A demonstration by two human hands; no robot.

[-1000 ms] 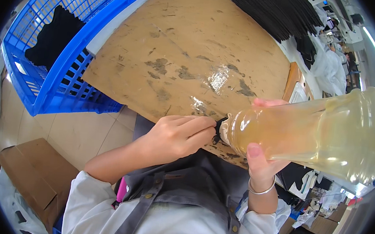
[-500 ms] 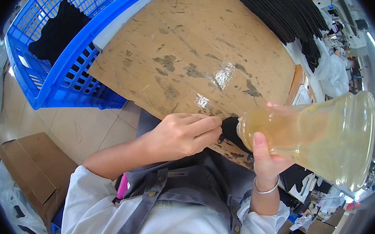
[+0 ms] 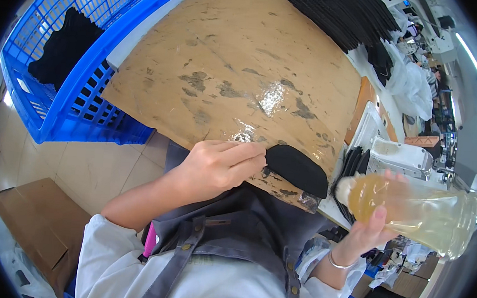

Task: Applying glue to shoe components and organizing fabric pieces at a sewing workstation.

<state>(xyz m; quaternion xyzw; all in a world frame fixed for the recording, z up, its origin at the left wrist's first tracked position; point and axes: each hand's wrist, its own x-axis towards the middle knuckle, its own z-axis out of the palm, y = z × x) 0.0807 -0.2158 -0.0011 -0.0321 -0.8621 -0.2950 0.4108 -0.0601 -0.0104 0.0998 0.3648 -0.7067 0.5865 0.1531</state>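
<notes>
My left hand [image 3: 214,167] is closed in a pinch at the left end of a black, rounded cloth piece [image 3: 299,172]. The piece lies along the near right edge of a stained brown board [image 3: 163,109]. In my right hand [image 3: 372,229] is a clear plastic bottle [image 3: 440,218] of yellowish liquid, tilted on its side. Its pale narrow end points left toward the black piece and stands apart from it. Thumb and fingers wrap around the bottle's body; the fingers behind it are partly hidden.
A blue plastic basket [image 3: 56,109] with black cloth [image 3: 64,48] stands at the left. Stacked black pieces [image 3: 341,14] lie at the far right of the board. A white sewing machine [image 3: 397,156] and more black pieces [image 3: 352,169] are right. A cardboard box [image 3: 39,223] sits lower left.
My right hand has moved the bottle right and down, away from the black piece, uncovering it and the sewing machine. The left hand keeps its pinch; the whole view has shifted slightly.
</notes>
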